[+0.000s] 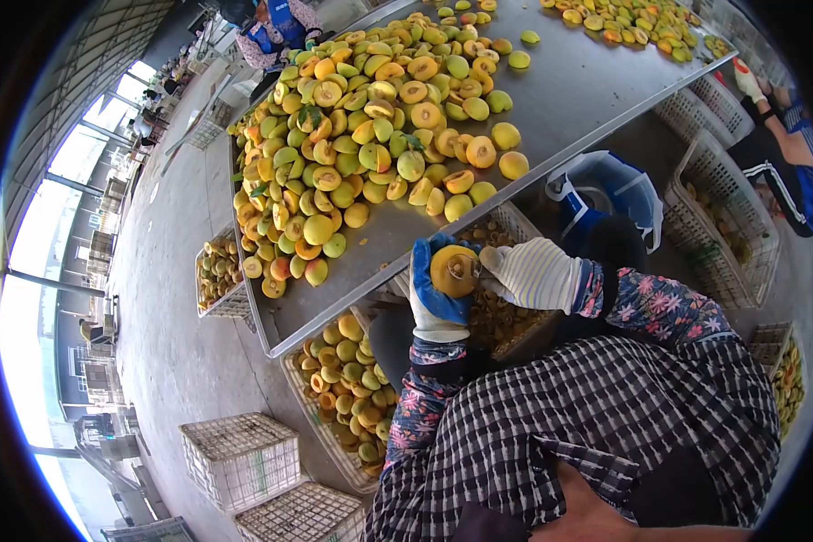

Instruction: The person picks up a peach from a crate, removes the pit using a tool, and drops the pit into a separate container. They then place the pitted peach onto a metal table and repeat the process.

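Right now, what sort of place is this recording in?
Probably a fruit-processing shed: a long metal table heaped with halved peaches, plastic crates on the floor, another worker nearby.

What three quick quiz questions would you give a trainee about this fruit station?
1. True or false: the left hand wears a blue glove.
2. Choose one: the peach half is A) lying in a crate, B) held in the left hand, C) lying on the floor.
3. Fill in: the right hand wears a ___ knit glove.
Key: 1 true; 2 B; 3 white.
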{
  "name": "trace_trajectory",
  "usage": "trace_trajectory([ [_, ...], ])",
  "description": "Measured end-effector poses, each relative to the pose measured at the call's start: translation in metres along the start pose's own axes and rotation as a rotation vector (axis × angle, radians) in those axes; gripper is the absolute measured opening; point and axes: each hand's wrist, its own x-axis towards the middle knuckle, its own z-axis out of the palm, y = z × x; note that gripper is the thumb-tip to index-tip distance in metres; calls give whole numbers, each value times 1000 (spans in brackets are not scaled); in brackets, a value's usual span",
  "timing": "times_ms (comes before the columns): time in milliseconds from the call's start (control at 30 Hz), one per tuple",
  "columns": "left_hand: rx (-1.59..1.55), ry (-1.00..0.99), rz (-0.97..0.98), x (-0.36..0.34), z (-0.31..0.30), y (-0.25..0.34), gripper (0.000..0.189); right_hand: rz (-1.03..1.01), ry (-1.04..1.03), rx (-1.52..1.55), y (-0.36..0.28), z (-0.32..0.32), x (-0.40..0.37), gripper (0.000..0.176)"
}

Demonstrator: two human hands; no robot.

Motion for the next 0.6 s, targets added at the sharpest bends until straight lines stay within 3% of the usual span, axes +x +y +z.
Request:
trace_trajectory([
  [67,-82,-55,-33,3,-10,-3,28,8,-18,10,-1,3,2,29],
  [133,-423,-68,-214,4,-10,1,28,5,-42,50,-1,8,-2,31],
  [233,-318,101,-119,-2,8,-3,33,86,-145,172,-9,9,-5,35],
  [333,-222,110,2,-6,10,-7,31,92,-84,352,-16,15,-8,32],
  [400,397,86,345,-8,1,-18,32,-13,57,619,-6,46,-7,28],
  [467,866,-22,570,-7,-2,-14,33,-96,13,579,8,40,-6,26],
  [500,1016,-109,627,-5,-2,-4,34,-14,-93,559,7,24,-3,25],
  [567,699,-91,427,-4,8,5,35,99,-205,488,2,1,1,24],
  [600,238,8,168,-4,17,7,36,132,-210,447,0,-4,2,25],
])
